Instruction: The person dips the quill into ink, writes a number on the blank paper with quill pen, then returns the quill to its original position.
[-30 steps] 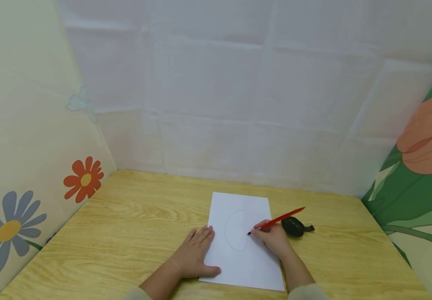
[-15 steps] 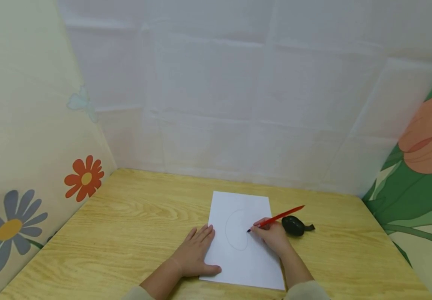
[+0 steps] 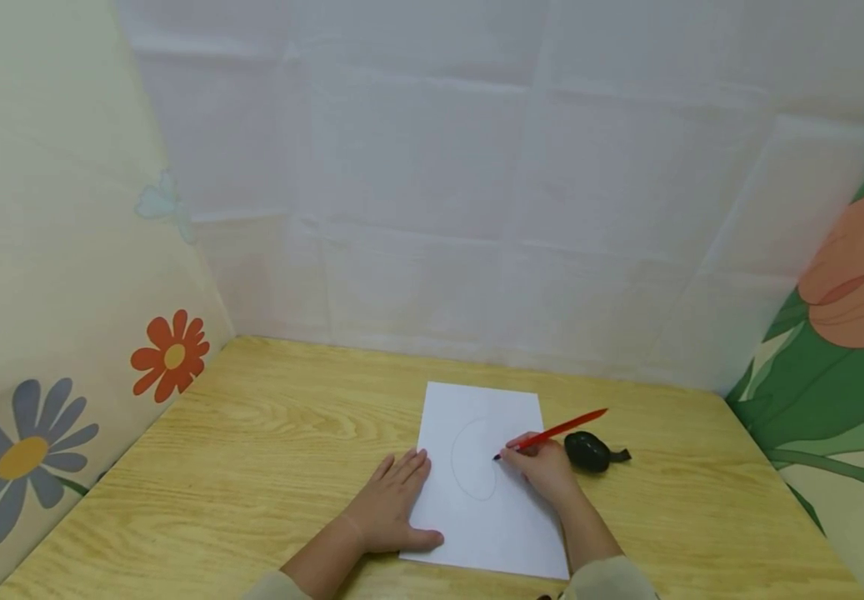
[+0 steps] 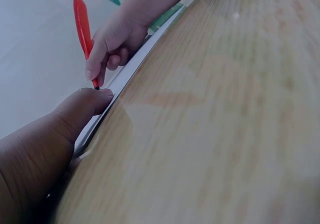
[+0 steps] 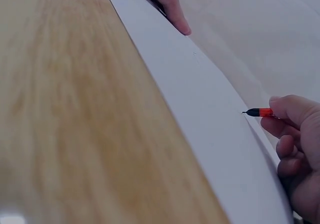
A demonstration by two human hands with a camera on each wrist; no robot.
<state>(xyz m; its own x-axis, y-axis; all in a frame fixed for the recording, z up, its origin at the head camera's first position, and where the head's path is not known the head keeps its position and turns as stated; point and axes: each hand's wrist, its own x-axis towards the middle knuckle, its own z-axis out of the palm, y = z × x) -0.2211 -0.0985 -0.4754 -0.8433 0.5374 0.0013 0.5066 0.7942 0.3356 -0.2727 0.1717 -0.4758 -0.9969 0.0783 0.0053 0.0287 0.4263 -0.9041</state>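
Observation:
A white sheet of paper (image 3: 487,533) lies on the wooden table, with a thin curved outline (image 3: 452,467) like an oval drawn on it. My right hand (image 3: 547,475) pinches a red pen (image 3: 570,427) between thumb and fingers, its black tip at the right side of the outline. In the right wrist view, the fine point of the pen (image 5: 260,112) is close to the paper (image 5: 200,124). My left hand (image 3: 390,508) rests with fingers spread over the paper's left edge. Its thumb (image 4: 80,108) lies on the sheet's near-left part.
A black rounded object (image 3: 587,452) with a short flat tail lies on the table (image 3: 274,433) just right of the right hand. White cloth (image 3: 417,183) hangs behind the table, and flower-printed panels (image 3: 27,292) stand at both sides.
The pen tip has moved slightly up along the right side of the outline, carried by my right hand. My left hand keeps its place on the paper.

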